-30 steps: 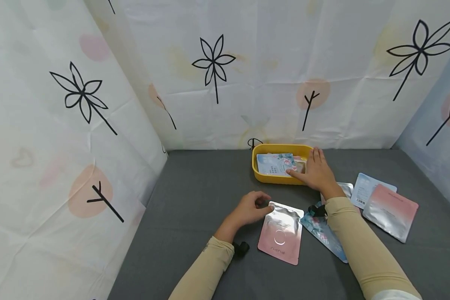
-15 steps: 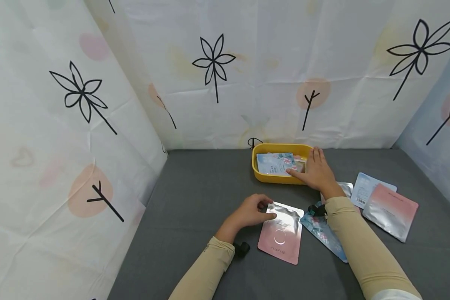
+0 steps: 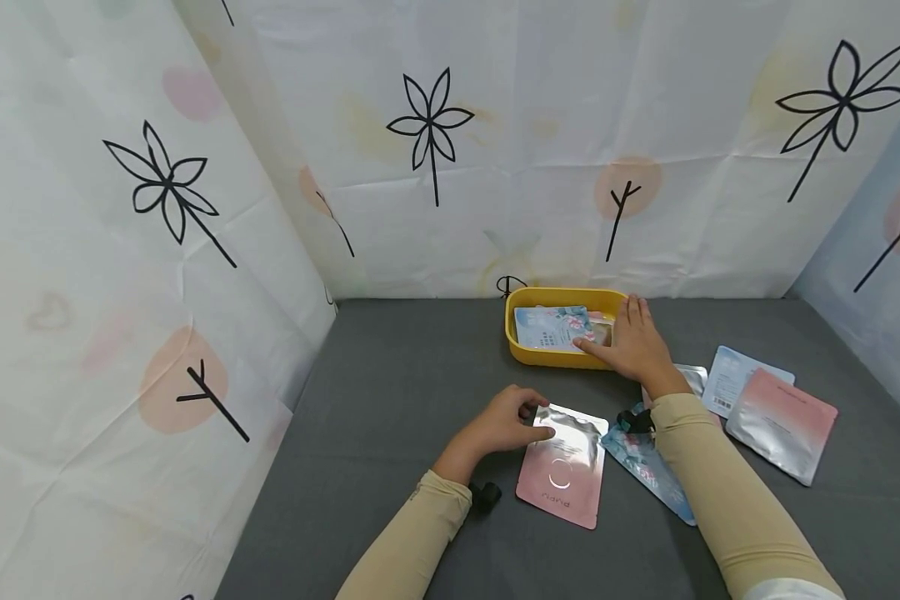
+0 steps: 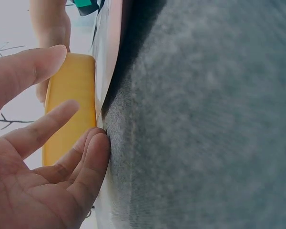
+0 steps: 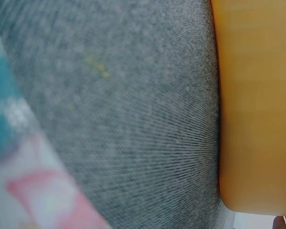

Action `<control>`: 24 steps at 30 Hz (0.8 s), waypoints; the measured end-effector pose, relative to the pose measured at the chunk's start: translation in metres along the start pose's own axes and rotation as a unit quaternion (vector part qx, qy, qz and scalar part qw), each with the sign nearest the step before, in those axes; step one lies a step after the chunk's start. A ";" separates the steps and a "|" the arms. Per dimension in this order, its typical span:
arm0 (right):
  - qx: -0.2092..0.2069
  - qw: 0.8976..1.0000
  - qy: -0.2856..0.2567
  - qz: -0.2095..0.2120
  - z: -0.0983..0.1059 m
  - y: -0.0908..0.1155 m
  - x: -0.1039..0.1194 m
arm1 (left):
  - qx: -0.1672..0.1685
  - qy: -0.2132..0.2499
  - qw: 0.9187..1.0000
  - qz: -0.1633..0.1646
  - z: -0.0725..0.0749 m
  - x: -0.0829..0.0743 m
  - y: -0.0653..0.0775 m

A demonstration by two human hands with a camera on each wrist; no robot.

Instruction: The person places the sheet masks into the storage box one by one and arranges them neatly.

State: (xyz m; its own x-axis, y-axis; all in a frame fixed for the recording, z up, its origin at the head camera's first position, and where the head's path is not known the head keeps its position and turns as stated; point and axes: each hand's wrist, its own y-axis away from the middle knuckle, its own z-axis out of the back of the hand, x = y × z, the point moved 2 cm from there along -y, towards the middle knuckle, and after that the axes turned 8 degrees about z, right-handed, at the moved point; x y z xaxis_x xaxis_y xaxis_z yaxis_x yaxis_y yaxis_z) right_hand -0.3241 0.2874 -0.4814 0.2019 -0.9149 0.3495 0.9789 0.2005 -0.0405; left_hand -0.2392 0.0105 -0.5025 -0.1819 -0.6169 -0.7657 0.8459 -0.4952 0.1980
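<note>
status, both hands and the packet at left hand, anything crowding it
Left hand at corner of pink-silver packet, no grip visible. Right hand on yellow tray, right end. Packet on table; blue floral packet close by its right edge.

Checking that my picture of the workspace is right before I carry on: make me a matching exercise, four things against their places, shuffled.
Things
1. Left hand
2. Right hand
3. Yellow tray
4. Blue floral packet

Places
A. Near the far edge of the gray table, with a light-blue packet inside
B. Partly hidden from the head camera by the right sleeve
C. At the far left corner of a pink-and-silver packet
D. Spread over the right end of a container

Pairs: 1-C; 2-D; 3-A; 4-B
</note>
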 end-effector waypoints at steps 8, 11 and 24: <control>-0.005 1.000 0.001 0.004 0.002 0.001 0.000 | 0.011 -0.008 1.000 0.008 -0.001 -0.003 -0.001; -0.005 1.000 0.002 0.005 0.002 0.000 0.000 | 0.015 -0.007 1.000 0.008 0.000 -0.004 -0.002; 0.002 1.000 0.003 0.001 0.003 0.001 0.003 | 0.019 -0.009 1.000 0.010 -0.001 -0.003 -0.004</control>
State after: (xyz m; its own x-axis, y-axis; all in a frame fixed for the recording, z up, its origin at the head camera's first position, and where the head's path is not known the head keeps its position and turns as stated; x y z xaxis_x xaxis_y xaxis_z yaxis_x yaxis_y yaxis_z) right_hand -0.3227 0.2860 -0.4771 0.2048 -0.9166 0.3434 0.9781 0.2045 -0.0376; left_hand -0.2418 0.0144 -0.5016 -0.1733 -0.6376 -0.7506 0.8305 -0.5042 0.2366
